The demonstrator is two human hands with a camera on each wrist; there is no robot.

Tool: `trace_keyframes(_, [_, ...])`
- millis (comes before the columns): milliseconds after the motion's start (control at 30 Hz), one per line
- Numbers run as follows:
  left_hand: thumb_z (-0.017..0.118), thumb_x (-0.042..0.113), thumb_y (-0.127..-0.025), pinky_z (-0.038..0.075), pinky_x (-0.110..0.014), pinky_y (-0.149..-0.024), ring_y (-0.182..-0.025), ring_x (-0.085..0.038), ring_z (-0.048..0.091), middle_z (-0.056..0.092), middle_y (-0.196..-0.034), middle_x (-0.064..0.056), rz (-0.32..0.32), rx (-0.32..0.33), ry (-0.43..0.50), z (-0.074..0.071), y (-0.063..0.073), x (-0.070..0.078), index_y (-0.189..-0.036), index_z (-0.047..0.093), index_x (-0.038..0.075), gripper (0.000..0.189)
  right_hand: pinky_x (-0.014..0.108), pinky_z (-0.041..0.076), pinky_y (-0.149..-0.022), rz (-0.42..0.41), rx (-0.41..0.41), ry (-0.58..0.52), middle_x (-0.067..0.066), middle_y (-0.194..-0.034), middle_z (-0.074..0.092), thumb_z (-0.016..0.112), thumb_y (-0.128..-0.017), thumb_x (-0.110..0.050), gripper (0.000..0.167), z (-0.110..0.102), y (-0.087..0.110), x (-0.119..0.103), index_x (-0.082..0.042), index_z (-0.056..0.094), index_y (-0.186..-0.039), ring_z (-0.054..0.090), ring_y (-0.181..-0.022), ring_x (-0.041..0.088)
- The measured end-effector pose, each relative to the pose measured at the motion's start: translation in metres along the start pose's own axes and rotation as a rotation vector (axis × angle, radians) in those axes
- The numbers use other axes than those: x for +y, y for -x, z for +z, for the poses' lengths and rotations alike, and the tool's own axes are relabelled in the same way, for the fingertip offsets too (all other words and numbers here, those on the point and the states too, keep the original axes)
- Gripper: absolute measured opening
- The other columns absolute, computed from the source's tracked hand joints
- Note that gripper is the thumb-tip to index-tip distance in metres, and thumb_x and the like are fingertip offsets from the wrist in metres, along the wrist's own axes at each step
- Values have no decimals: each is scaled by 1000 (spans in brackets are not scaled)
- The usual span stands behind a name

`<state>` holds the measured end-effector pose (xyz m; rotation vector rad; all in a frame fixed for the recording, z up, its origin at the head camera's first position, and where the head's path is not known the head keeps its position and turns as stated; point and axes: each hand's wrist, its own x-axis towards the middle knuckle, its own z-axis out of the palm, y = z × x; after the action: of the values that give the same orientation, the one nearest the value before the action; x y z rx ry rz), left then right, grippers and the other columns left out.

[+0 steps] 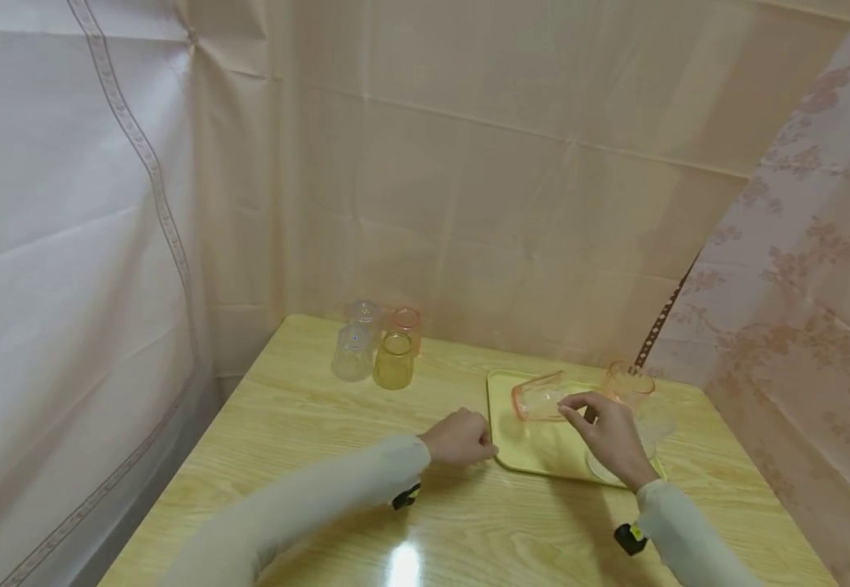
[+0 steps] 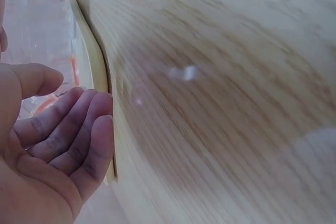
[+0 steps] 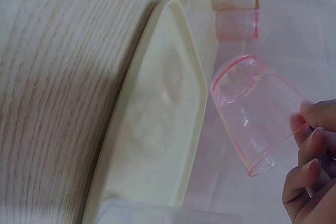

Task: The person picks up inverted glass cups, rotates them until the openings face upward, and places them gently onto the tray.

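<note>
My right hand (image 1: 612,432) pinches a transparent pink cup (image 1: 538,397) between thumb and fingertips at one edge. That cup is tilted nearly on its side above the yellow tray (image 1: 528,466); in the right wrist view the pink cup (image 3: 252,114) hangs apart from the tray (image 3: 121,182). My left hand (image 1: 460,438) is beside the tray's left edge, fingers loosely curled. In the left wrist view the left hand (image 2: 58,140) holds nothing, its fingertips at the tray rim (image 2: 94,61). A clear cup (image 1: 601,471) on the tray is partly hidden behind my right hand.
Another pink cup (image 1: 638,380) stands at the tray's back right. At the table's back left, a yellow cup (image 1: 393,363), a pink cup (image 1: 410,324) and two clear ones stand grouped, including a front clear cup (image 1: 351,359). Cloth curtains (image 1: 469,187) surround the wooden table (image 1: 307,416).
</note>
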<state>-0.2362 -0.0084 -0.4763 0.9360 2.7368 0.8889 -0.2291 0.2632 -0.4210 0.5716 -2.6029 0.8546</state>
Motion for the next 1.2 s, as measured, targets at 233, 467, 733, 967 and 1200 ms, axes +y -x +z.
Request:
trace_keyframes(233, [69, 23, -98, 32, -16, -45, -44, 0, 30, 42, -52, 13, 15, -11, -72, 6, -5, 12, -62, 54, 18, 39, 28, 37, -49, -5, 11, 13, 0, -86, 70, 73, -97, -19, 13, -3, 0, 5, -9, 77, -105, 43, -53, 8])
trace_keyframes(467, [71, 25, -97, 21, -17, -40, -40, -1, 21, 29, -44, 13, -13, -10, -97, 14, -12, 19, -52, 42, 19, 54, 27, 35, -46, -37, 33, 37, -2, -77, 65, 75, -95, -14, 9, -8, 0, 11, -8, 76, -103, 40, -51, 7])
trace_keyframes(733, [70, 21, -93, 28, -21, -41, -44, -6, 29, 31, -48, 9, -93, 22, -126, 16, -14, 19, -54, 39, 17, 50, 27, 37, -48, -42, 37, 64, 0, -87, 69, 75, -95, -11, 9, -14, 1, 14, -9, 76, -104, 43, -52, 6])
trace_keyframes(967, [70, 18, -89, 29, -24, -42, -46, -9, 33, 35, -54, 5, -140, 60, -168, 15, -15, 15, -59, 39, 15, 43, 27, 38, -47, -28, 26, 70, 1, -89, 68, 74, -96, -12, 11, -20, 3, 17, -8, 75, -106, 43, -51, 7])
trace_keyframes(1200, [69, 17, -90, 25, -23, -41, -45, -8, 27, 29, -53, 6, -163, 47, -157, 15, -17, 15, -58, 35, 16, 47, 27, 41, -52, -46, 37, 136, 1, -91, 68, 76, -94, -11, 9, -22, 6, 25, -9, 76, -103, 48, -58, 6])
